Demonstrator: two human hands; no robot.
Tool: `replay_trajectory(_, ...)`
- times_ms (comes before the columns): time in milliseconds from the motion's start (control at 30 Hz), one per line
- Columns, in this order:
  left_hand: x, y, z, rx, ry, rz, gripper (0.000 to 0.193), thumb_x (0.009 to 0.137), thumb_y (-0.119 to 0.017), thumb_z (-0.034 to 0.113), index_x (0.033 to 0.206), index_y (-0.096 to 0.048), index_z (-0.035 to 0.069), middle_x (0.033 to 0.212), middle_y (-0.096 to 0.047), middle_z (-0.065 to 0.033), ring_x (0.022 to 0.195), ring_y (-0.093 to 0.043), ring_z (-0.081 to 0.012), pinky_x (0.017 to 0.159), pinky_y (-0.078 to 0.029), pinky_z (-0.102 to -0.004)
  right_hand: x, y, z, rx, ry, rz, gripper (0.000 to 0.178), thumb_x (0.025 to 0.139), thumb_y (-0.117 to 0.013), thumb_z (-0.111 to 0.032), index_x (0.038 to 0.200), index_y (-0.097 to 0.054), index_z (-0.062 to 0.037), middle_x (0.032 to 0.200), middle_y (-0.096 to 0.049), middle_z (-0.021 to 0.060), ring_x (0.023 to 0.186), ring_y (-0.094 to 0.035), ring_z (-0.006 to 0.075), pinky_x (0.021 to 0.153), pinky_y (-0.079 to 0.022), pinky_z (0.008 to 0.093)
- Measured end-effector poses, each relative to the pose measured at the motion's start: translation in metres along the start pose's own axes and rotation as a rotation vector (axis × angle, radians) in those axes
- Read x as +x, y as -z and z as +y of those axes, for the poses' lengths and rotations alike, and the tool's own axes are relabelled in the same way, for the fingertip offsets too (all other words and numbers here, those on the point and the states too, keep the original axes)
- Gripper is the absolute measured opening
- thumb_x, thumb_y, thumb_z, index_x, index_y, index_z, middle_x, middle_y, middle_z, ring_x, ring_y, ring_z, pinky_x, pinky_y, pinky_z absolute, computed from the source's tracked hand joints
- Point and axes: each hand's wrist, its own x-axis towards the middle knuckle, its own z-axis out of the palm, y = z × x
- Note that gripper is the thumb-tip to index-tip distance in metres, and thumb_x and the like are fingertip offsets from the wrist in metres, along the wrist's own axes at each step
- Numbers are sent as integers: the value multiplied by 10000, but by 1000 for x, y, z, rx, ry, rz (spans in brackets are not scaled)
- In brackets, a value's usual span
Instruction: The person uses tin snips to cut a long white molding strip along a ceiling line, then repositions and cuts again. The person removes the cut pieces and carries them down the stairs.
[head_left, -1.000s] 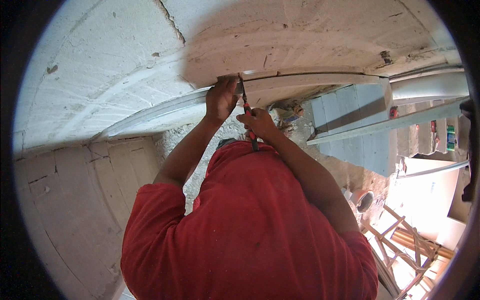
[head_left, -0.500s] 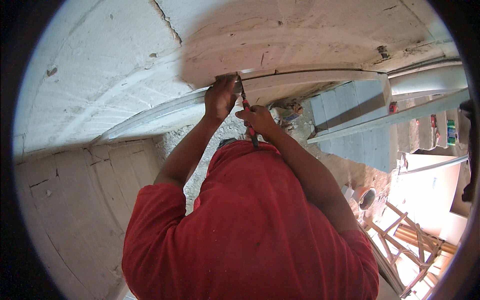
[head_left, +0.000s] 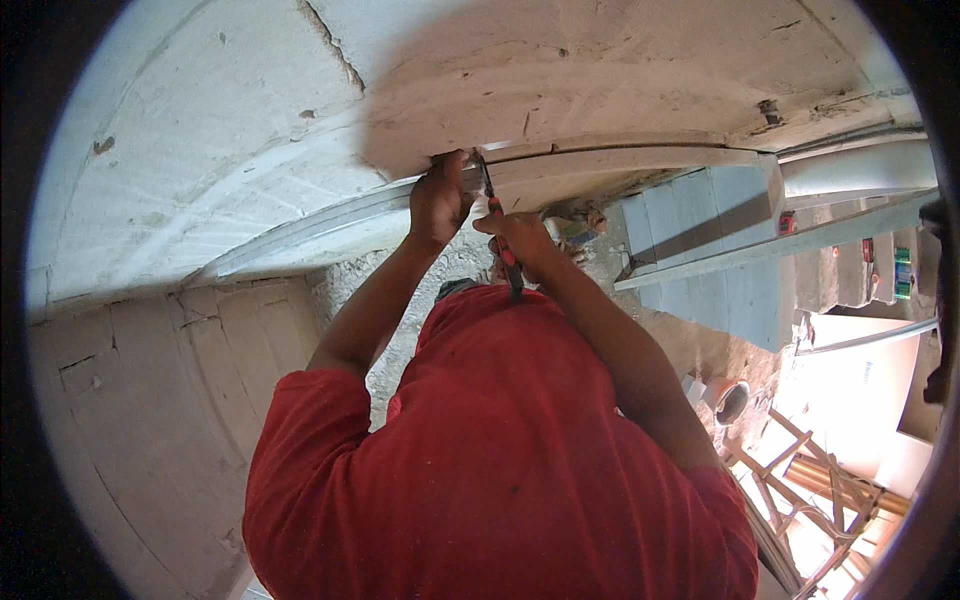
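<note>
A long grey-white metal rail [head_left: 330, 218] runs along the pale wall in front of me. My left hand [head_left: 438, 205] is closed on this rail, its fingertips curled over the top edge by the wall. Just right of it, my right hand [head_left: 522, 243] grips a hand tool [head_left: 495, 206] with red-and-black handles. The tool's slim dark metal end points up and meets the rail beside my left fingers. Its lower handle end reaches down to my red shirt. Whether its tip has jaws is too small to tell.
The cracked, plastered wall [head_left: 250, 90] spans the top. At right are a light-blue boxed panel [head_left: 690, 205], a slanting pale bar [head_left: 780, 240], a round pipe end [head_left: 732, 402] and a wooden frame [head_left: 825, 485]. Crumpled litter [head_left: 575, 225] lies on the rough ground.
The tool's upper end has tilted slightly left and its lower handle slightly right. My right hand has shifted a little with it. My left hand stays at the same place on the rail.
</note>
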Motion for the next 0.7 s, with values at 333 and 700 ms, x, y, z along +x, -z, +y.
replay_trajectory(333,-5,-5,-6,51,12,-14,613,720,-742,225,1226,-442,53,1018,-605,-194,919,-607,-396,723,-503,-458,-17,14,-20,34,-123,-63,350,713,-772,-328,743,-571,-43,591,-495,33,466,-463,158,449,-390,334)
replay_trajectory(700,-35,-9,4,-64,22,21,464,832,-662,404,1102,-483,72,883,-616,-149,826,-614,-372,677,-485,-436,-11,12,2,-90,-44,-92,281,755,-717,-319,774,-596,-65,622,-511,29,504,-485,142,473,-384,316)
